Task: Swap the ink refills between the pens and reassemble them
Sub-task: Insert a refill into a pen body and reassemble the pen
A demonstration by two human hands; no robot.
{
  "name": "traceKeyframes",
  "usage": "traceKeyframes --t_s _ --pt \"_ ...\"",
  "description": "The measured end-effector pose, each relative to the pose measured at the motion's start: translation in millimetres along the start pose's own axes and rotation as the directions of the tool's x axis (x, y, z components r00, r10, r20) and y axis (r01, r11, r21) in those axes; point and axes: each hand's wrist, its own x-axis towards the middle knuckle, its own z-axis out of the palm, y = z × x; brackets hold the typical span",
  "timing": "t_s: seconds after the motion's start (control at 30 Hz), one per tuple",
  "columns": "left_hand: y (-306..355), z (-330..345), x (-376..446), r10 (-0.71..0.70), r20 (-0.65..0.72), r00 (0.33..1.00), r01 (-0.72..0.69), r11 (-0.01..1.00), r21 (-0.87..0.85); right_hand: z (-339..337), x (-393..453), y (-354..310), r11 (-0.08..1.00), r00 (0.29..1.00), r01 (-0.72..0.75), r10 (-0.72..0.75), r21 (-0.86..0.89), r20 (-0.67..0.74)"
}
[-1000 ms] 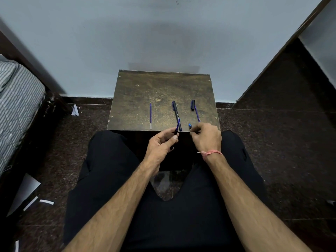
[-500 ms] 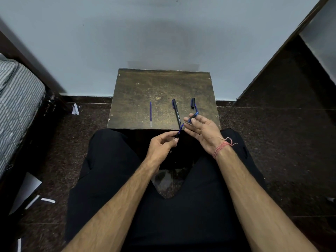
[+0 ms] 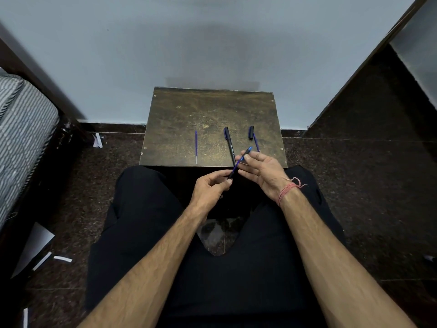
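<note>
My left hand (image 3: 209, 189) pinches a black pen barrel (image 3: 229, 176) with a blue refill (image 3: 236, 165) sticking out of its far end. My right hand (image 3: 262, 168), palm up, holds a black tip section with a blue end (image 3: 246, 153) in its fingertips, in line with that refill and touching it. On the small brown table (image 3: 212, 110) lie a loose blue refill (image 3: 195, 146) at the left, a capped black pen (image 3: 229, 142) in the middle, and a black cap (image 3: 251, 132) beside another blue refill (image 3: 256, 143) at the right.
The table stands against a pale wall, just beyond my knees in black trousers. A striped mattress (image 3: 21, 136) is at the left. Paper scraps (image 3: 62, 259) lie on the dark floor at the left.
My right hand lifted the blue-ended tip section from the table's near edge, turned palm up and brought it onto the refill. My left hand stayed nearly still with the barrel.
</note>
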Motion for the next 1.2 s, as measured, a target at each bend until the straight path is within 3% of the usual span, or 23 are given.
traceKeyframes --t_s 0.63,0.9,1.2 --pt "-0.2 0.9 0.7 -0.004 0.003 1.000 0.004 1.000 0.010 -0.7 -0.6 0.0 0.998 0.999 -0.042 0.041 -0.052 -0.015" --pt "0.0 2.5 1.7 -0.013 0.008 1.000 0.013 1.000 -0.023 9.7 -7.7 5.2 0.955 0.999 -0.048 0.049 -0.291 -0.003" --pt "1.3 2.2 -0.3 -0.046 0.006 0.999 0.046 0.997 -0.069 15.0 -7.6 9.1 0.905 0.998 0.056 -0.048 -0.422 0.030"
